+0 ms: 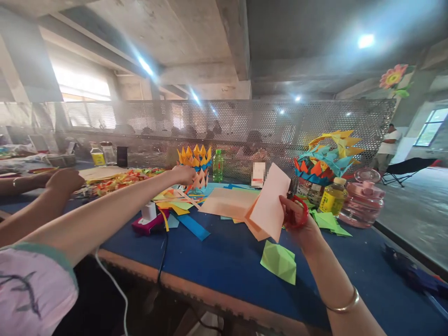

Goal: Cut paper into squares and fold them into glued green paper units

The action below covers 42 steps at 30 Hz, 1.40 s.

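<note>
My right hand (pixel 297 221) is closed around red-handled scissors (pixel 301 212) and a folded pale pink sheet of paper (pixel 271 200). Most of the scissors' blades are hidden behind the fingers and paper. Stretched far forward, my left hand (pixel 184 175) has its fingers curled in beside a folded-paper basket (pixel 198 161) with orange, blue and peach points. Whatever it may hold is hidden. Below that hand lie paper strips (pixel 175 201) in several colours. A large peach sheet (pixel 224 201) lies flat between my hands, and a creased green paper (pixel 279 262) rests nearer the front edge.
More folded-paper pieces (pixel 327 156), a yellow-labelled bottle (pixel 332 196) and a pink jug (pixel 362 203) stand at the right. A green bottle (pixel 218 166) is at the back. A magenta device (pixel 149 225) with a cable sits left. Another person's hand (pixel 65 182) is further left.
</note>
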Each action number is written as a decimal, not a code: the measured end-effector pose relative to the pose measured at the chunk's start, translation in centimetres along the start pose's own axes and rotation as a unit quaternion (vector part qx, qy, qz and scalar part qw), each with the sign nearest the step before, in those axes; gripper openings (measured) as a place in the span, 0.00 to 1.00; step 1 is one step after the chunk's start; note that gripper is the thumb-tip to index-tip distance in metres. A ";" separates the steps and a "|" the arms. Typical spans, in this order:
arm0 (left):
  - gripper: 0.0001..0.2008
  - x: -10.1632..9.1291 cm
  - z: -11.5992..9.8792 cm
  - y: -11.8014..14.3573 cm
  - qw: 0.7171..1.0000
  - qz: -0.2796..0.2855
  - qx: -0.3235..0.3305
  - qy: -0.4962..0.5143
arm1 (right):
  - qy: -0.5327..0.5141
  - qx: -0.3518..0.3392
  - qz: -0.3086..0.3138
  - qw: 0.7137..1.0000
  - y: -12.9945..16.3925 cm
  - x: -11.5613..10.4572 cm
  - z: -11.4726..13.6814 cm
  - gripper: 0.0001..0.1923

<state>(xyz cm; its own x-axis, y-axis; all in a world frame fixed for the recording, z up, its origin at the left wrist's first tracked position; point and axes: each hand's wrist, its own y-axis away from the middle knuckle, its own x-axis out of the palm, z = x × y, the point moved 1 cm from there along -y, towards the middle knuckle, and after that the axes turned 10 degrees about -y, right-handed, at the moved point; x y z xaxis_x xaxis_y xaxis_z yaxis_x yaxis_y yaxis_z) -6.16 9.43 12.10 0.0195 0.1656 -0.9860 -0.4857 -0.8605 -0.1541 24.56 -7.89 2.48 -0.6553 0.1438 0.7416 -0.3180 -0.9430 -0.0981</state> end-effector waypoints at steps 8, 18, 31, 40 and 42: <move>0.38 3.3 -11.9 3.7 0.836 0.161 0.148 0.504 | 0.070 0.028 0.041 0.996 0.9 1.1 -1.7 0.18; 0.27 7.5 -15.5 4.8 0.658 0.178 0.005 0.732 | 0.219 0.010 0.049 0.974 1.2 1.0 -3.5 0.24; 0.18 9.2 -10.7 2.7 0.544 0.206 0.002 0.813 | 0.784 -0.134 -0.024 0.605 0.1 -1.1 -0.6 0.21; 0.14 9.0 -11.1 3.9 0.475 0.128 -0.028 0.870 | 0.845 -0.050 -0.059 0.529 0.0 -4.1 2.0 0.19; 0.14 9.1 -11.4 3.8 0.470 0.135 -0.030 0.872 | 0.797 -0.104 -0.041 0.594 0.1 -2.8 1.2 0.20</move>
<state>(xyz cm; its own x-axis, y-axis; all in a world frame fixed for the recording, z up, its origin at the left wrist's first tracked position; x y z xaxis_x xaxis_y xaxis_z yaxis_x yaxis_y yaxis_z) 2.07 2.15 1.85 0.6758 -0.5558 0.4842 -0.6519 -0.7572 0.0407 27.16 -8.69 1.20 -0.3950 0.4438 -0.8044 -0.3620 -0.8799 -0.3077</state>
